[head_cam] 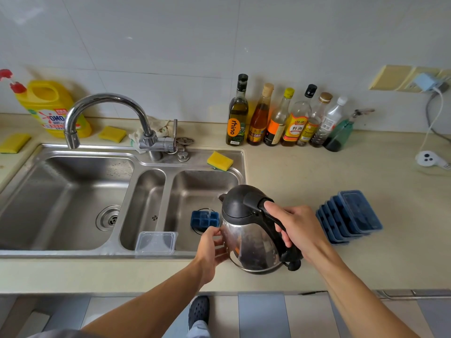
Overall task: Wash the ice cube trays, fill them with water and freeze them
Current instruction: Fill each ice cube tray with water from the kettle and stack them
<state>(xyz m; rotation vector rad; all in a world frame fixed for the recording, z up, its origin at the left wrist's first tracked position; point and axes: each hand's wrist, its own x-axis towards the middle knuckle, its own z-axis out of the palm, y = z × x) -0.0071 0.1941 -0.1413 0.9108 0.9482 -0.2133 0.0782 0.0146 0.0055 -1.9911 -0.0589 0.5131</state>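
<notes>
My right hand (296, 229) grips the black handle of a steel kettle (251, 240) tilted to the left over the right sink basin. A thin stream of water falls from its spout into a dark blue ice cube tray (203, 219). My left hand (211, 245) holds that tray at its near edge, partly behind the kettle's body. A stack of several blue ice cube trays (351, 215) with lids lies on the counter to the right of the kettle. A clear plastic lid (156, 242) leans on the sink's front rim.
The steel sink (73, 252) has three basins, with a curved tap (102, 101) behind. A yellow sponge (219, 161) lies on its back rim. Several bottles (280, 118) line the wall. A yellow detergent jug (52, 108) stands at the back left.
</notes>
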